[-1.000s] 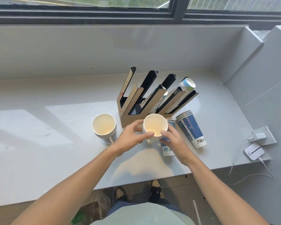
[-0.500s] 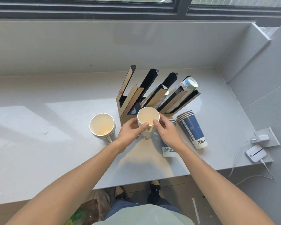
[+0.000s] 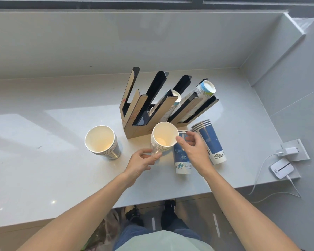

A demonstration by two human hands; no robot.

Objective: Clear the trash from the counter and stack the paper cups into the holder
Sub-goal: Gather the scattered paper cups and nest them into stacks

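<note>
A stack of several nested white paper cups (image 3: 164, 137) is held mouth-up just in front of the wood-and-black cup holder (image 3: 143, 113). My left hand (image 3: 141, 163) grips the stack's base from below. My right hand (image 3: 193, 151) touches its rim on the right with thumb and fingertips. Another stack of cups (image 3: 101, 142) stands upright to the left on the counter. Two blue stacks lie on their sides at the right, one (image 3: 181, 160) under my right hand and one (image 3: 209, 141) beyond it. The holder's right slots hold cups (image 3: 203, 90).
The grey counter (image 3: 43, 160) ends at a front edge near my body and meets a wall at the back. A white charger and small white device (image 3: 281, 168) with cables sit at the right edge. A plastic bag (image 3: 105, 230) is on the floor below.
The held stack has moved slightly right and tilted, and my left hand has slid down from its side to its base. My right hand stays at the rim.
</note>
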